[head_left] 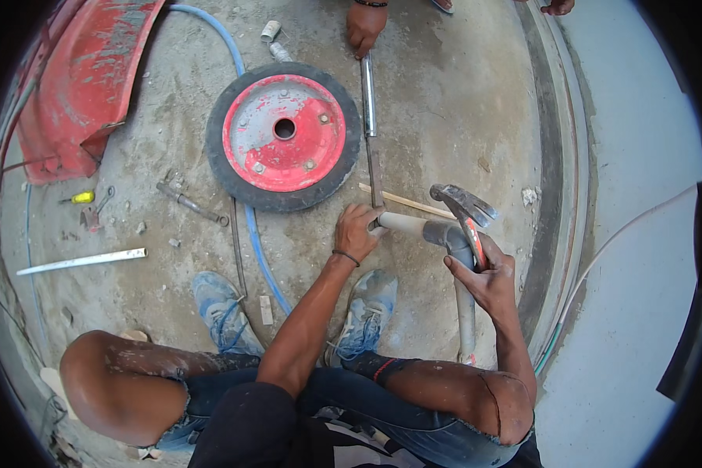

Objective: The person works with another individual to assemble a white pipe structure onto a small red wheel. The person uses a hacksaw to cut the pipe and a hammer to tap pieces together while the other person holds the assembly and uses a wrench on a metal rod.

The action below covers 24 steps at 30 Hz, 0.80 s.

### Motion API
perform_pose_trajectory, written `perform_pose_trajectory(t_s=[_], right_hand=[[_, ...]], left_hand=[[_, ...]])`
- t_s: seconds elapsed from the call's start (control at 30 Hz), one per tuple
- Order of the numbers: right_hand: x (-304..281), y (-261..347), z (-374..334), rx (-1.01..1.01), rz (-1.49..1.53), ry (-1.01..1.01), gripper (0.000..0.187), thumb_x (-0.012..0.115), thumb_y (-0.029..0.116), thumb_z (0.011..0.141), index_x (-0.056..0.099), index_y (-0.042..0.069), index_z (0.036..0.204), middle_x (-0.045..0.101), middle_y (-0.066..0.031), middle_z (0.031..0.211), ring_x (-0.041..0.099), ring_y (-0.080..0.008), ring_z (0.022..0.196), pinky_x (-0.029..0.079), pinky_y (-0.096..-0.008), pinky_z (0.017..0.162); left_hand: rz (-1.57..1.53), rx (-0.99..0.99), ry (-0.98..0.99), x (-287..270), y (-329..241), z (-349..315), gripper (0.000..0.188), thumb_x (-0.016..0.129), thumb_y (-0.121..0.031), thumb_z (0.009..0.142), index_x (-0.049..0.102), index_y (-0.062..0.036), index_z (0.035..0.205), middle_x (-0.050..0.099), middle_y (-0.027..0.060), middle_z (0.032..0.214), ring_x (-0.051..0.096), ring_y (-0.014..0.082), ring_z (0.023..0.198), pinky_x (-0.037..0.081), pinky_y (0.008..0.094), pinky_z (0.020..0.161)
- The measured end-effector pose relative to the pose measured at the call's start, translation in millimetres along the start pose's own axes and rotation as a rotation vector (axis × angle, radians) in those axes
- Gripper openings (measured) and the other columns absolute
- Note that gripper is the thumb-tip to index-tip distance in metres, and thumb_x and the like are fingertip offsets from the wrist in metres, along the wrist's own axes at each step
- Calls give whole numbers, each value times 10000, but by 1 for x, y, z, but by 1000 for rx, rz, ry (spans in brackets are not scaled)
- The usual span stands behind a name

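So the person is squatting on a dusty concrete floor (460,101), knees at the bottom of the frame, blue sneakers (366,312) planted just below the work. Left hand (356,232), center of the frame, is closed around the end of a grey pipe (413,226) right where a thin metal rod (374,175) meets it. The pipe runs right from there into a darker elbow and then bends down toward the lower right.

Right hand (483,277), right of center, is gripping the handle of a claw hammer (464,204), with the head up and sitting just above the pipe's elbow. Can't tell if the head is actually touching the pipe.

The rod runs straight up the frame into a shiny chrome tube (368,97), and another person's hand (364,27) at the top center is holding the far end of that tube.

Just left of the rod is a wheel with a red rim (282,134) lying flat, with a blue hose (256,234) passing under it. A red wheelbarrow tray (86,86) sits in the upper left, a yellow screwdriver (79,197) and a white strip (82,261) at the left side. A thin wooden stick (405,201) lies across near the rod.
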State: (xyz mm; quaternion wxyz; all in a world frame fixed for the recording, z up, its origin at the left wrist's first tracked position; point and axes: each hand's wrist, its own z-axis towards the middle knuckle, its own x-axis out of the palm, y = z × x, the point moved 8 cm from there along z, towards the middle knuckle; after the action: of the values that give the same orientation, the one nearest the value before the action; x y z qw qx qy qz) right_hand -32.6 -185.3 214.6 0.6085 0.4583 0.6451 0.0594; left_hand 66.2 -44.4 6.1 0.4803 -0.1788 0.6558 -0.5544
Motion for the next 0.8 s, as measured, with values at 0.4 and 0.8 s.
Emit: perform_pose_trajectory(t_s=[0.4, 0.8], right_hand=[[0, 13, 6, 13, -179, 3, 459, 783, 229, 767, 629, 46, 1159, 663, -118, 716, 643, -143, 631, 497, -279, 625], [1, 29, 9, -24, -169, 19, 423, 776, 165, 772, 632, 2, 1135, 673, -88, 752, 604, -93, 662, 501, -263, 654]], left_hand=[[35, 23, -69, -2, -5, 3, 390, 787, -136, 627, 708, -104, 1008, 650, 67, 909, 588, 275, 887, 478, 368, 810], [1, -80, -84, 2, 0, 8, 368, 783, -144, 576, 719, -112, 937, 663, 59, 896, 588, 274, 879, 478, 353, 814]])
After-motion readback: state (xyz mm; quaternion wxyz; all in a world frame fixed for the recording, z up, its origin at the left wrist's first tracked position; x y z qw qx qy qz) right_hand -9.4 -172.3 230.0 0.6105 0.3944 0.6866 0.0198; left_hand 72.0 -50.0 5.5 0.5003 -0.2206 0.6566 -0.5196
